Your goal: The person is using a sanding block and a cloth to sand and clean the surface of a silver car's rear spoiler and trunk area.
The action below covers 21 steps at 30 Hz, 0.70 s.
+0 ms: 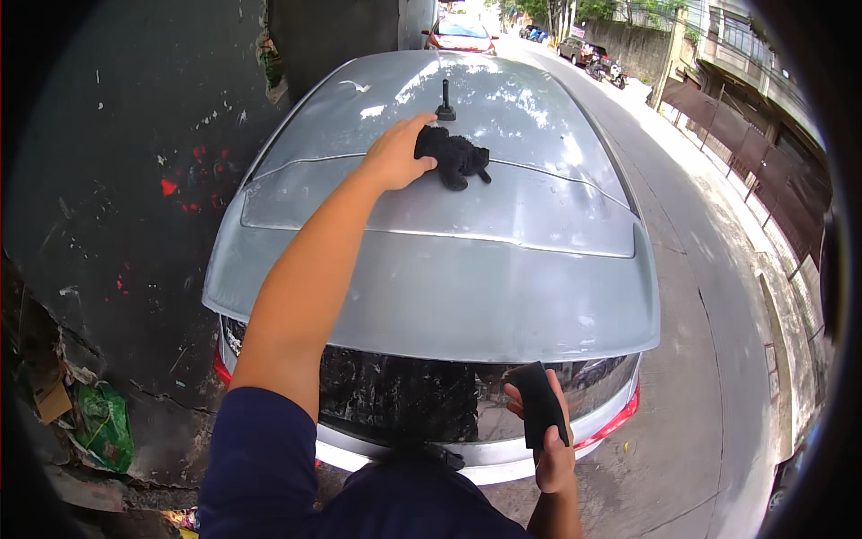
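Note:
Ahead of me, a silver car [431, 283] stands with its rear toward me. My left hand [400, 153] reaches far over its roof, with thumb and fingers closed on the left end of a crumpled black cloth [458, 159]. The cloth lies bunched up on the roof, just behind the short black antenna [445, 101]. Low on the right, in front of the dark rear window [404, 395], my right hand [552, 431] holds a flat black oblong piece [540, 404] upright. Its exact kind does not show.
A dark, chipped wall [117, 180] rises close along the car's left side. Rubbish with a green plastic bag [103, 427] lies at its foot. To the right runs a concrete road [664, 225]. A red car [460, 38] stands beyond the silver one.

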Available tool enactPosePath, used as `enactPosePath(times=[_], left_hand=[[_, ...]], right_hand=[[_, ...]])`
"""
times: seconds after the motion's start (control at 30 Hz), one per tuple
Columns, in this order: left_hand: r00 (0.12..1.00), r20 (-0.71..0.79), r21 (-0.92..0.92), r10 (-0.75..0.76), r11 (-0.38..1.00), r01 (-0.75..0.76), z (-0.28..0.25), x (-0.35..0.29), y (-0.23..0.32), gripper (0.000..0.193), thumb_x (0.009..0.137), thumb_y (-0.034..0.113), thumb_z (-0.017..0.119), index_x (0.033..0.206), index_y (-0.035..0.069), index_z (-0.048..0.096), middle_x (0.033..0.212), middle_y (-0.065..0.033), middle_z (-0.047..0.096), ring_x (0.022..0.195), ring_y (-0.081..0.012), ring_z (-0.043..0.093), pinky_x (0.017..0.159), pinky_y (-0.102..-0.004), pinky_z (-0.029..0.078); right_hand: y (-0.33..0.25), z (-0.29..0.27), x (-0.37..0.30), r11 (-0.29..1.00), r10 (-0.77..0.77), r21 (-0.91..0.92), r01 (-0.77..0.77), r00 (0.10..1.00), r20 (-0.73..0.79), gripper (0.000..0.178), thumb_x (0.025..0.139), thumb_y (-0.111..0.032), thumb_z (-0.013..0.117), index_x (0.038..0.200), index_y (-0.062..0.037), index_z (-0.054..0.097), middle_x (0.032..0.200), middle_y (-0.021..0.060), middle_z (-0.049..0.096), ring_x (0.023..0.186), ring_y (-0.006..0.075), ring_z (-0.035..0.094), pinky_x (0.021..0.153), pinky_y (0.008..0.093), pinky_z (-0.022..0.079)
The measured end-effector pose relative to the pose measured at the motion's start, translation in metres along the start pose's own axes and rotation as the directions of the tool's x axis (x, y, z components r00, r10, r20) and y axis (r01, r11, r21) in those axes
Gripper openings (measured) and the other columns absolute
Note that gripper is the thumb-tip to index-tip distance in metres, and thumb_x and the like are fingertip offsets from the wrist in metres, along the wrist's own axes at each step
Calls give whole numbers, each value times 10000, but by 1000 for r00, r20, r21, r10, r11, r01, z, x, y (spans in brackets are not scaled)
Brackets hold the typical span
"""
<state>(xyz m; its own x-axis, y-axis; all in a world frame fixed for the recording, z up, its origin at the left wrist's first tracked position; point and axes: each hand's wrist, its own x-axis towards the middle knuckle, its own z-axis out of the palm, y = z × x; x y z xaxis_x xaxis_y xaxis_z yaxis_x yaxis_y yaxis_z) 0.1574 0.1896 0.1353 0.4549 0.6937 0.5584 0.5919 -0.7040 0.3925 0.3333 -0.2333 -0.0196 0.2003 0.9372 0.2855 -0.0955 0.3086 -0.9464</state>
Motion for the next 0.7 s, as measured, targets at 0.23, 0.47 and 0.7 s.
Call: enactPosePath(times=[0.23,0.47,0.7], left_hand=[[930,-365,-58,35,996,-61,-51,-135,-26,538,934,230,827,1409,58,639,1503,-202,607,1444,-396,535,1185,-461,427],[324,-775,-524,-542,838,149,25,-366,-81,252,1033,116,665,1249,18,581,1290,-150,605,1187,-268,599,1075,-384,442],[376,-636,-232,-674,631,740,135,-448,-104,628,1056,370,595,1577,56,441,1711,-227,323,1603,-433,267,1292,-606,143]], right_hand=[[-27,-10,35,805,-172,-511,302,943,286,896,1084,-585,461,1693,33,239,1737,285,286,1575,432,373,1241,535,334],[-64,18,145,331,-84,-714,618,772,629,698,1091,-343,521,1666,6,335,1730,293,279,1579,511,319,1284,510,309],[-17,152,231,87,317,-264,961,225,921,658,1099,-345,544,1642,-6,393,1748,182,314,1637,343,265,1321,516,220]])
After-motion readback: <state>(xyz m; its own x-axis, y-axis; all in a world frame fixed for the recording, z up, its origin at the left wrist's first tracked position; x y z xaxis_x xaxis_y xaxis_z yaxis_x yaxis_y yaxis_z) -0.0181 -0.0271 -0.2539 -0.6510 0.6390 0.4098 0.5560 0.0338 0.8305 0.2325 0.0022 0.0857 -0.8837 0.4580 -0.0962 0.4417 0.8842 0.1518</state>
